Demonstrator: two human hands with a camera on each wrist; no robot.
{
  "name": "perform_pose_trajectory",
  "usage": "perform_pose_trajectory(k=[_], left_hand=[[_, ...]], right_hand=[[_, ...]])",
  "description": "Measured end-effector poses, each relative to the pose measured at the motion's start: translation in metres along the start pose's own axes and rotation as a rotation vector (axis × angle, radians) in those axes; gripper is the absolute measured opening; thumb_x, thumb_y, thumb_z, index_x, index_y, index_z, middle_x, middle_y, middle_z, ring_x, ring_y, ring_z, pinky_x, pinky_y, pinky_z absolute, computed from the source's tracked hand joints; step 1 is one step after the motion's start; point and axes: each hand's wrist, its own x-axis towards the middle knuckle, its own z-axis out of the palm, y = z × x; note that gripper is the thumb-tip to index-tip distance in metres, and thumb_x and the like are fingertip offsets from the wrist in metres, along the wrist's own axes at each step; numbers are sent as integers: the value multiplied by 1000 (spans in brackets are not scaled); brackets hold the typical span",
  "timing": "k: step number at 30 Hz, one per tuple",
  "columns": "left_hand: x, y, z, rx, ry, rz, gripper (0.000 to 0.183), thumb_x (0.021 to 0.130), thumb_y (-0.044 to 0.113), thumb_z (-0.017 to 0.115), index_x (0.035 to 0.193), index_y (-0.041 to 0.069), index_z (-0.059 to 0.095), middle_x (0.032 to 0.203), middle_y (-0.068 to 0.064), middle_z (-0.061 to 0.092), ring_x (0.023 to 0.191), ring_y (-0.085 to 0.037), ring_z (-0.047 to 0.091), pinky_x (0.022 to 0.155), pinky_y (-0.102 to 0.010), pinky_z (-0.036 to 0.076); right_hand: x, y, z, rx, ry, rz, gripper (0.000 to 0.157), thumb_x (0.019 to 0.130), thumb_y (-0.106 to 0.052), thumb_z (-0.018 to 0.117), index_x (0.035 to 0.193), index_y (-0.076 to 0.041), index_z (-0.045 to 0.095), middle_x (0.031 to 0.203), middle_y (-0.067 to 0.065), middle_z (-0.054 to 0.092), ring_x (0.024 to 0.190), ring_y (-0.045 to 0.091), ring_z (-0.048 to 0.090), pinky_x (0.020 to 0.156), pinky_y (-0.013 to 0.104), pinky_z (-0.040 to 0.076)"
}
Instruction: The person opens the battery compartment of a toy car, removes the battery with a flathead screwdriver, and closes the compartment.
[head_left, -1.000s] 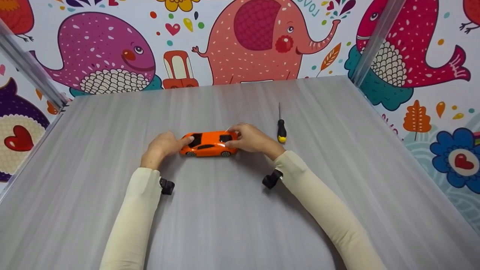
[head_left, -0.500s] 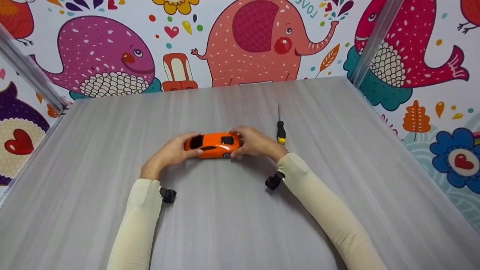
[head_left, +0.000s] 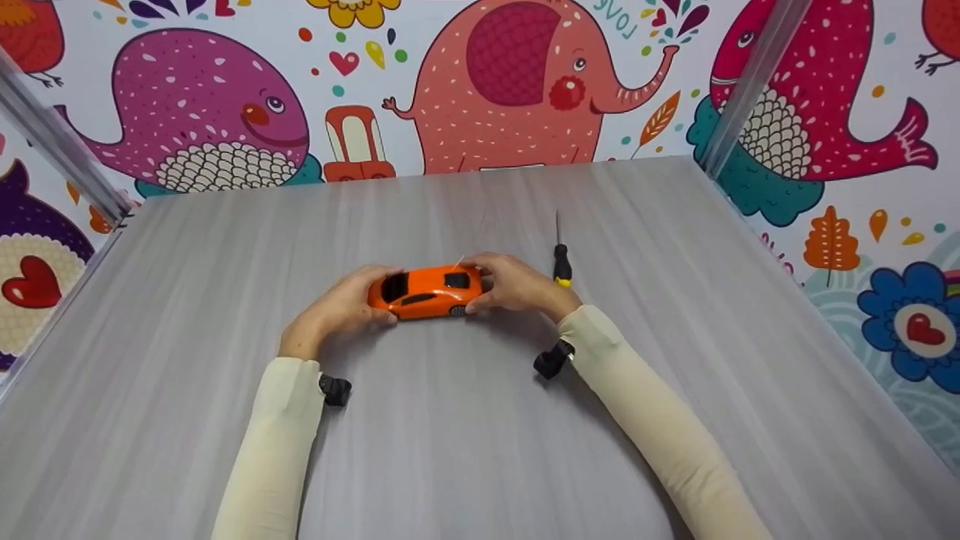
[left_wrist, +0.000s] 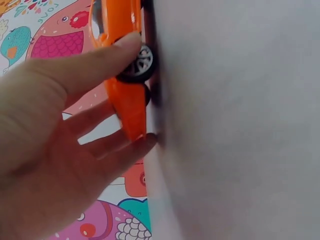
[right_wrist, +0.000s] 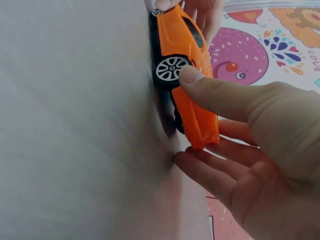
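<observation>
An orange toy car [head_left: 431,291] with dark windows sits between the two hands on the table. At its left end the left hand [head_left: 342,306] grips it; the left wrist view shows that thumb [left_wrist: 131,44] over a wheel and the fingers curled round the far side. Its right end is held by the right hand [head_left: 517,286], and in the right wrist view the thumb [right_wrist: 192,75] presses beside the other near wheel [right_wrist: 171,69]. A thin pale antenna-like line [head_left: 458,262] rises by the right fingers. The car's underside is hidden.
A screwdriver [head_left: 562,262] with a black and yellow handle lies behind the right wrist, its shaft pointing to the back. Behind the grey table [head_left: 450,420] stands a wall [head_left: 360,90] with cartoon animals. Metal posts [head_left: 757,82] rise at the back corners.
The left hand has shifted from resting its thumb on the car's top to gripping its end, thumb on the near side. The right thumb has moved down the near side. The car moved slightly right.
</observation>
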Motion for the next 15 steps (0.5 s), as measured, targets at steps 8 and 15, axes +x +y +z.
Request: perform_pose_trajectory(k=[8, 15], left_hand=[[0, -1, -1, -3, -17, -11, 77, 86, 12, 79, 153, 11, 42, 158, -16, 41, 146, -37, 35, 124, -56, 23], [-2, -3, -6, -19, -2, -1, 75, 86, 14, 79, 152, 12, 44, 156, -16, 43, 144, -36, 38, 123, -55, 26]], right_hand=[[-1, 6, -1, 19, -24, 28, 78, 83, -28, 83, 151, -17, 46, 154, 5, 47, 137, 28, 50, 117, 44, 40], [0, 3, -4, 14, -28, 1, 81, 82, -13, 83, 153, -16, 43, 156, 7, 44, 138, 28, 49, 119, 43, 38]])
